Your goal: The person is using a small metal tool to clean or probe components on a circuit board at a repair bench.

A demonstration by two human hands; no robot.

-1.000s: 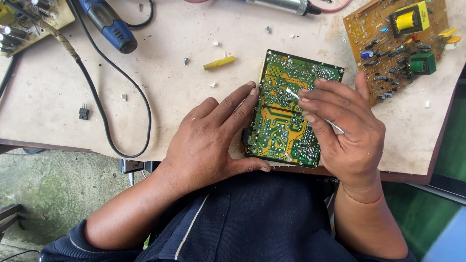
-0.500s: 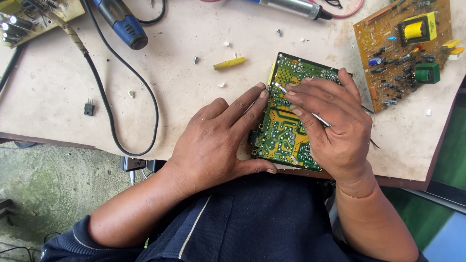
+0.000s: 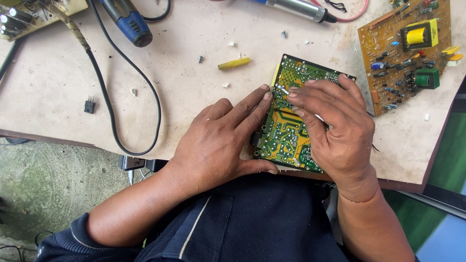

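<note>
Worn beige bench (image 3: 194, 111) fills most of my view, near edge running along my lap, right edge dropping off past the orange board (image 3: 405, 53). Floor (image 3: 53, 189) shows bottom left.

Green board (image 3: 296, 116) lies solder side up at the near edge of the bench, its bottom edge almost on the lip, no spare room below it.

Left hand (image 3: 221, 140) is flat on the bench, fingers spread, fingertips against the green board's left edge, thumb hooked along its bottom edge.

Right hand (image 3: 335, 126) lies over the right half of the green board, fingers pressed together, pinching a thin metal probe (image 3: 284, 90) whose tip sits on the upper left part of the board. Most of the shaft is hidden under the fingers.

Orange board sits at the top right, just beside the right hand, a narrow gap between. Black cable (image 3: 119, 97) loops left of the left hand, well apart. Blue tool (image 3: 128, 22) is at the top left, a grey pen-like tool (image 3: 301, 8) at the top edge.

Open bench lies between cable and green board, holding only a yellow cap (image 3: 234, 63), a black connector (image 3: 89, 105), loose screws and white bits.
</note>
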